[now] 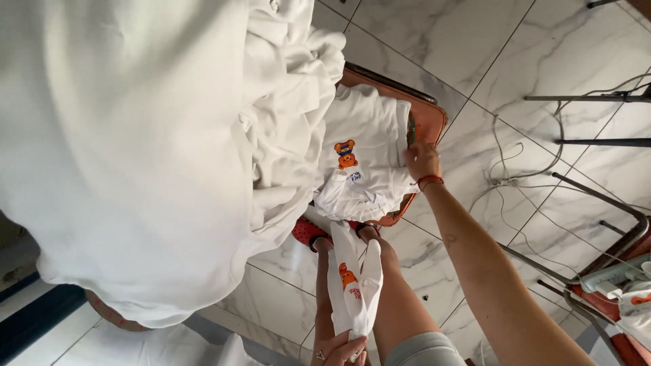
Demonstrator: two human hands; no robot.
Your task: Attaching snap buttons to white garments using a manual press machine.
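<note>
Seen from above: a folded white bear-print shirt [363, 159] lies on an orange chair [428, 116]. The right hand [422, 160] rests on the shirt's edge, fingers closed on it. The left hand [337, 352], nearer than the chair, grips a second, unfolded shirt [352, 285]. A white pile [135, 149] waits beside the chair.

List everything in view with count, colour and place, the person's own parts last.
Fabric pile: one, white, fills the left side.
Folded shirt: one, white with an orange bear print, lying on the chair.
Chair: one, reddish-brown seat, centre.
Hanging garment: one, white with an orange print, bottom centre.
Cables: several, white, on the marble floor at right.
Red shoe: one, below the chair.
Right hand: on the folded shirt, orange wristband.
Left hand: grips the hanging garment.
</note>
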